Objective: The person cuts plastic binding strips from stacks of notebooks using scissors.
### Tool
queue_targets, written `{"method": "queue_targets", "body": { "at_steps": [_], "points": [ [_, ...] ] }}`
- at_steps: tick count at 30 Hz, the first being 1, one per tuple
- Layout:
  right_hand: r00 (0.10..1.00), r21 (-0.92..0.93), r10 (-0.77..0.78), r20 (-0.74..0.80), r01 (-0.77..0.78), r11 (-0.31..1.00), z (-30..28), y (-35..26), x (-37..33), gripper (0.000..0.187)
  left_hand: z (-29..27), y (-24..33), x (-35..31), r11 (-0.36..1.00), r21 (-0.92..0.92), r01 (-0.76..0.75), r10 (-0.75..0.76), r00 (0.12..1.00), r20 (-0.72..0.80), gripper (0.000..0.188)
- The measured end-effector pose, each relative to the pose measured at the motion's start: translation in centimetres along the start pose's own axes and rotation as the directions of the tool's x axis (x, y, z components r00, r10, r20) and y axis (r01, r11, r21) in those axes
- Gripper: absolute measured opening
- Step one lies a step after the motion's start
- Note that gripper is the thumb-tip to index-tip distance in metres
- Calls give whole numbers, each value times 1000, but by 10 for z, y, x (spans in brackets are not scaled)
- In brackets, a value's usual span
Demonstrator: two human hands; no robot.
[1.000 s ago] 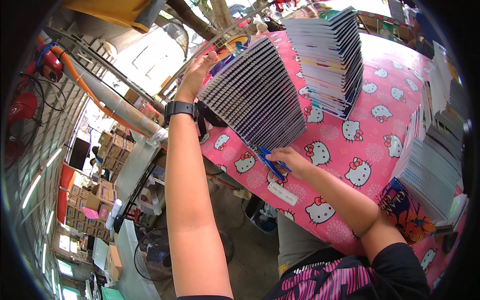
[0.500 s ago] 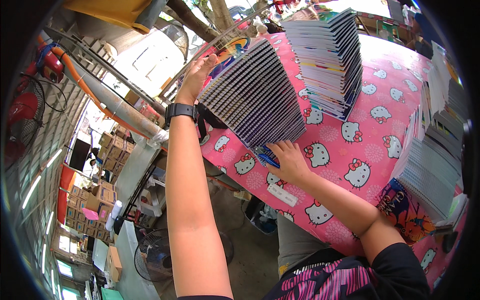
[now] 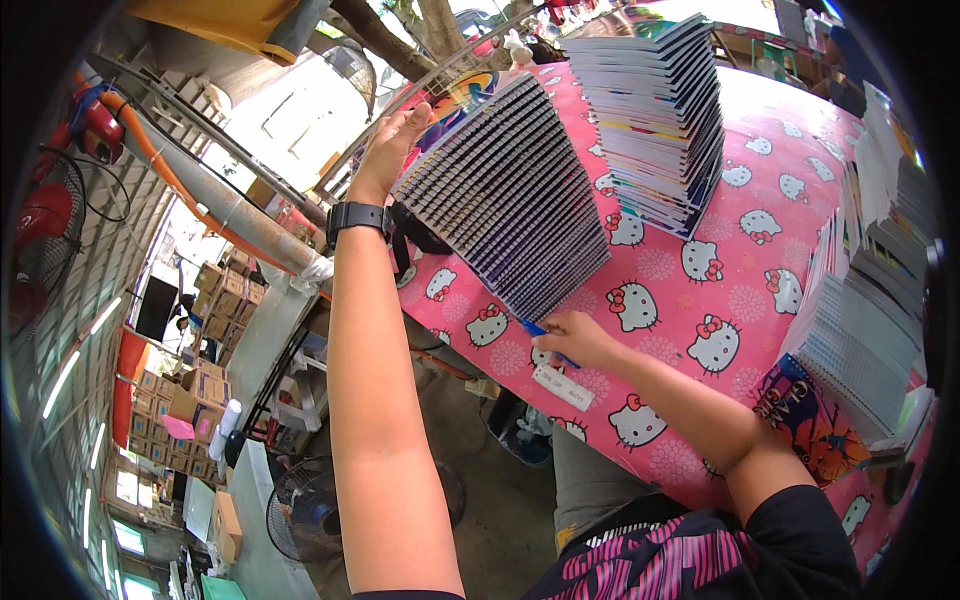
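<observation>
A tall stack of spiral-bound notebooks stands on the pink table, its dark coil bindings facing me. My left hand rests along the stack's upper left side, fingers stretched out and not wrapped round anything; a black watch is on the wrist. My right hand is closed on a small blue-handled tool that looks like pliers, its tip by the stack's bottom corner. How the tip meets the lowest coil is too small to tell. A small white label strip lies just below the right hand.
A second tall stack of books stands behind to the right. More notebooks are piled at the right edge, beside a dark illustrated cover. The pink cartoon-print table cover ends near my lap. Cardboard boxes and a fan are at left.
My right hand and the blue-handled pliers have drawn slightly down and away from the stack's bottom corner. My left hand stays nearly in place against the stack.
</observation>
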State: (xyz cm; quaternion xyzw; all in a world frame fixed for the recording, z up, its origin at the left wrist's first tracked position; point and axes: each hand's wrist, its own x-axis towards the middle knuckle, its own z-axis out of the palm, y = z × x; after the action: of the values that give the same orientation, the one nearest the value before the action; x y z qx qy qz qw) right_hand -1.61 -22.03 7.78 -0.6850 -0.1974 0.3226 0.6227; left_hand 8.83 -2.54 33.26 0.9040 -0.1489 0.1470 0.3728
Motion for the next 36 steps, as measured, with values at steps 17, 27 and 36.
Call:
{"method": "queue_targets", "body": {
  "at_steps": [17, 27, 36],
  "points": [
    [564, -865, -781, -268, 216, 453, 15, -6, 2, 48, -4, -10, 3, 998, -67, 17, -18, 1000, -12, 72],
    [997, 250, -64, -30, 69, 966, -3, -11, 11, 38, -4, -9, 5, 999, 34, -18, 19, 999, -34, 73],
    [601, -869, -749, -278, 175, 463, 11, -5, -3, 49, -7, -20, 8, 1000, 30, -6, 8, 999, -53, 76]
  ]
}}
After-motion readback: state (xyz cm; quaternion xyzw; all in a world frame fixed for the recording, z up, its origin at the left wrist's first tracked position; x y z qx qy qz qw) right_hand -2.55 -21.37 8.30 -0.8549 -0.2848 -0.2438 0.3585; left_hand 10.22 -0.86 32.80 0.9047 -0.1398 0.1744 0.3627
